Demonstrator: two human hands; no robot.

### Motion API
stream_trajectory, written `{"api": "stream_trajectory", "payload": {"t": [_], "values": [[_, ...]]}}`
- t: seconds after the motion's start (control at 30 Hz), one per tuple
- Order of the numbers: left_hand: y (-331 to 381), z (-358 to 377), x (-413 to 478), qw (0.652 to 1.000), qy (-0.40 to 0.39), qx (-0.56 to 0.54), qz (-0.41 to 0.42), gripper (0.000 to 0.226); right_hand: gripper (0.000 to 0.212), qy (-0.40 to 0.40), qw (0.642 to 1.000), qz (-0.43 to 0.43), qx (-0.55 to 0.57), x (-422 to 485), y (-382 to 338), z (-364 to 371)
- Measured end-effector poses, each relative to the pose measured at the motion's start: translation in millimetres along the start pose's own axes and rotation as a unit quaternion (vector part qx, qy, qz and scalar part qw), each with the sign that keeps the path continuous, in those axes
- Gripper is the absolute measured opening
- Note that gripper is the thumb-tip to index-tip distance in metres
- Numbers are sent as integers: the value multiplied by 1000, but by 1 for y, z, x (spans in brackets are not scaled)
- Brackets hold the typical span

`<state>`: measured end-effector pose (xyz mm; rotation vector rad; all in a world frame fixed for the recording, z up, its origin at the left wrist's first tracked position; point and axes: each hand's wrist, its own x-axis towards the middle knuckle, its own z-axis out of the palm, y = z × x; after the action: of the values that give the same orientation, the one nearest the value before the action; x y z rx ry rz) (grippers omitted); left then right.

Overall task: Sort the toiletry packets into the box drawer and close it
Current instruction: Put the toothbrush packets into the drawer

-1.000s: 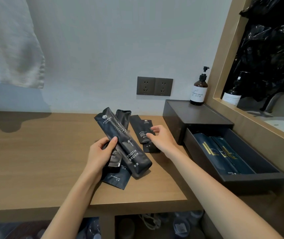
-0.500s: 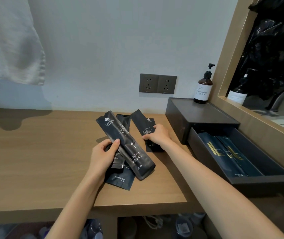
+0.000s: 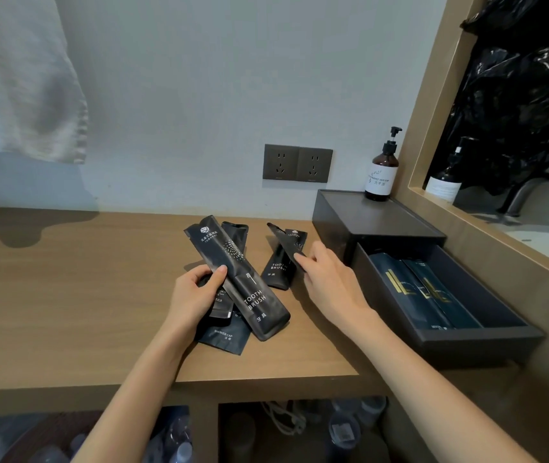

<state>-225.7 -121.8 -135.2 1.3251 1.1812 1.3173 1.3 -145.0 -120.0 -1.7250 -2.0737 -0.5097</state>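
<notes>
My left hand (image 3: 196,295) grips a bundle of dark packets: a long toothbrush packet (image 3: 243,282) on top, a shower cap packet (image 3: 224,335) and a smaller one beneath. My right hand (image 3: 329,279) pinches a thin dark packet (image 3: 283,242) by its lower end, lifted off a second toothbrush packet (image 3: 278,265) that lies on the wooden counter (image 3: 66,295). To the right stands the dark box (image 3: 366,222) with its drawer (image 3: 480,339) pulled open; two dark blue packets (image 3: 423,289) with gold marks lie inside.
A brown pump bottle (image 3: 381,172) stands on the box's back corner. A double wall socket (image 3: 298,163) is behind the packets, a white towel (image 3: 22,78) hangs at upper left. A wood-framed mirror (image 3: 516,128) rises on the right. Bottles sit on shelves (image 3: 266,432) under the counter.
My right hand has picked the thin packet off the counter, uncovering the second toothbrush packet below. My left hand keeps its bundle in about the same place.
</notes>
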Motion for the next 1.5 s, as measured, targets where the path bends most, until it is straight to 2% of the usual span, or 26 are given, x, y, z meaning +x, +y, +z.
{"api": "stream_trajectory", "payload": {"t": [0.1, 0.27, 0.4, 0.47, 0.6, 0.73, 0.83, 1.0, 1.13, 1.27, 1.5], "values": [[1, -1, -2, 1000, -4, 0, -3, 29, 38, -44, 998, -20, -30, -19, -3, -2], [2, -1, -3, 1000, -6, 3, -2, 28, 50, -77, 997, 1, 16, -33, -4, -9], [2, -2, -3, 1000, -6, 7, -3, 29, 57, -155, 988, 15, 18, -32, -4, -17], [1, -2, -2, 1000, -6, 7, -5, 29, 55, -165, 983, 51, 59, -27, -6, -20], [0, -2, -1, 1000, -5, 10, -3, 33, 47, -130, 963, 157, 178, -8, -8, -20], [-2, -1, 0, 1000, -1, 5, 2, 30, 72, -192, 934, 226, 199, 11, -7, -6], [-2, -1, -1, 1000, -3, 7, 4, 25, 87, -188, 919, 254, 236, 21, -6, 6], [-4, 0, 1, 1000, 0, 1, 10, 28, 88, -198, 893, 260, 309, 30, -6, 4], [-4, 1, 1, 1000, -1, -2, 10, 25, 82, -188, 926, 223, 240, 30, -12, -1], [-4, 0, 1, 1000, 0, -7, 15, 23, 80, -140, 952, 192, 192, 24, -18, -3], [2, 1, 0, 998, -3, -31, 45, 20, 75, -50, 968, 157, 189, 11, -19, -47]]}}
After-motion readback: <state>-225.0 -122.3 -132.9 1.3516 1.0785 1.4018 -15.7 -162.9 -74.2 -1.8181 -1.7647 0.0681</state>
